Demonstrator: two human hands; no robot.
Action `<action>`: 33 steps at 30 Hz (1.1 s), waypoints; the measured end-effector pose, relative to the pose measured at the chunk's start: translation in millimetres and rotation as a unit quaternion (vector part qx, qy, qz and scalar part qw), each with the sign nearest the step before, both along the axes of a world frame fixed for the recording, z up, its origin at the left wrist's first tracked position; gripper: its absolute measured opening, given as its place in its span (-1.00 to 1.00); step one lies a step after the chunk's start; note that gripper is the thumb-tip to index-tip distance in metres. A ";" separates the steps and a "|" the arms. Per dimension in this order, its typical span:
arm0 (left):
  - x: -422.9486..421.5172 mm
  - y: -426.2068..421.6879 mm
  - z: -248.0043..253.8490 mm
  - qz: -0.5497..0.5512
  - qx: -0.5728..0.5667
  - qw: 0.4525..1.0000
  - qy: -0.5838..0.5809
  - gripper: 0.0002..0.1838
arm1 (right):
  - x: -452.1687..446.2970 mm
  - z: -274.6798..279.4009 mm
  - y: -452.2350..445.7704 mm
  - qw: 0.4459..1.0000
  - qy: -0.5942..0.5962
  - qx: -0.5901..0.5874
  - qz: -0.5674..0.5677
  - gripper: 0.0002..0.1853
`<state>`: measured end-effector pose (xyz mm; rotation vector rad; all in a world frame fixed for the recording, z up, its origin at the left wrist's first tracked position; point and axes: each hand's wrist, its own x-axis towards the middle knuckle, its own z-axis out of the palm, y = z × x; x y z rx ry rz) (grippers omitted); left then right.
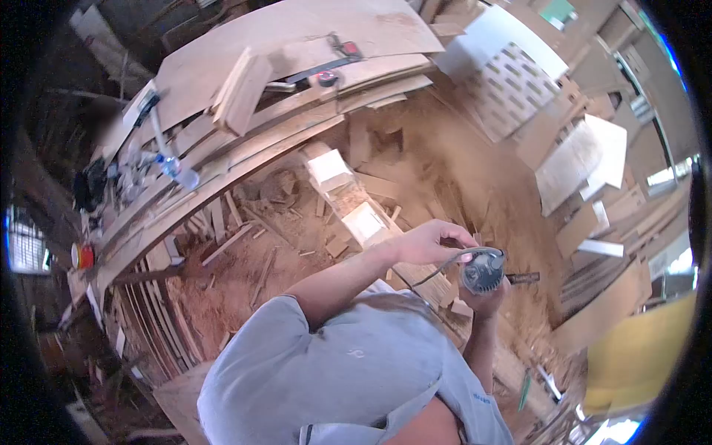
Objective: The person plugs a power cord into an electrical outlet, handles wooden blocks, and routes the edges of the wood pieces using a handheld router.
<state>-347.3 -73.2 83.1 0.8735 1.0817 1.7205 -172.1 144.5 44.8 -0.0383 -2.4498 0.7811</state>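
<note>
My right hand (486,298) is wrapped round the underside of a corded power tool (483,273), with its dark grey, vented round motor end turned up toward me. A dark bar-like part (523,278) sticks out to the right beside it. My left hand (434,242) is at the tool's upper left, fingers curled and thumb tip against the power cord (445,265), which loops down to the left. The tool's working end is hidden. Below and left of my hands runs a narrow wooden plank (426,282), with white rectangular pieces (363,222) farther along it.
A workbench (297,122) with stacked boards stands at the upper left, holding a tape measure (326,78), a hammer (153,115) and a plastic bottle (178,172). Sawdust and offcuts (278,193) cover the floor. Leaning panels (578,163) and a yellow sheet (638,356) are at right.
</note>
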 end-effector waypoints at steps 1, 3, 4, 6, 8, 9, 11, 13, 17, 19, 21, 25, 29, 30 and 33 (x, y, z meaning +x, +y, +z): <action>-8.3 -11.5 -9.6 0.066 -0.027 0.997 0.018 -0.57 | -0.6 -2.2 0.3 1.000 -0.007 -0.005 0.005 -0.46; -42.6 -49.9 -41.8 0.187 -0.079 0.978 0.054 -0.59 | -1.6 -6.5 -0.6 1.000 -0.018 -0.014 0.006 -0.46; -67.2 -80.5 -44.1 0.283 -0.137 0.940 0.131 -0.63 | -1.3 -13.6 -2.3 0.996 0.006 -0.091 0.008 -0.51; -109.4 -139.5 -38.7 0.478 -0.262 0.836 0.064 -0.69 | 10.3 -17.9 1.3 0.999 0.002 -0.046 -0.022 -0.54; -168.9 -207.5 -58.8 0.611 -0.313 0.718 0.119 -0.73 | 10.8 -4.3 -11.6 0.996 -0.048 -0.052 -0.061 -0.58; -204.0 -242.6 -73.1 0.643 -0.394 0.612 0.238 -0.71 | 11.6 -4.4 -15.8 0.995 -0.050 -0.045 -0.075 -0.59; -270.6 -308.8 -91.1 0.638 -0.456 0.513 0.349 -0.56 | 23.8 -5.6 -17.6 0.993 -0.055 -0.030 -0.103 -0.60; -316.0 -343.6 -85.9 0.600 -0.557 0.428 0.383 -0.35 | 42.5 -32.9 -17.2 0.969 -0.105 -0.134 -0.178 -0.62; -379.3 -387.5 -115.0 0.522 -0.652 0.299 0.461 -0.13 | 45.6 -7.7 -46.2 0.962 -0.095 -0.080 -0.243 -0.57; -393.9 -389.3 -124.8 0.511 -0.666 0.304 0.450 -0.16 | 48.5 -3.6 -57.6 0.957 -0.092 -0.085 -0.261 -0.54; -397.9 -389.5 -122.8 0.489 -0.689 0.328 0.423 -0.18 | 46.9 -0.1 -68.5 0.951 -0.089 -0.088 -0.282 -0.53; -397.2 -372.9 -94.3 0.521 -0.694 0.302 0.395 -0.24 | 51.8 -1.4 -74.4 0.952 -0.100 -0.029 -0.288 -0.52; -405.4 -377.3 -102.5 0.516 -0.680 0.286 0.436 -0.27 | 61.4 -15.5 -65.1 0.951 -0.132 -0.064 -0.273 -0.50; -406.4 -379.4 -101.0 0.525 -0.671 0.286 0.439 -0.28 | 58.1 -14.2 -65.6 0.921 -0.102 -0.225 -0.301 -0.51; -415.4 -389.0 -93.2 0.539 -0.655 0.326 0.416 -0.31 | 45.2 -15.9 -70.6 0.875 -0.051 -0.355 -0.326 -0.52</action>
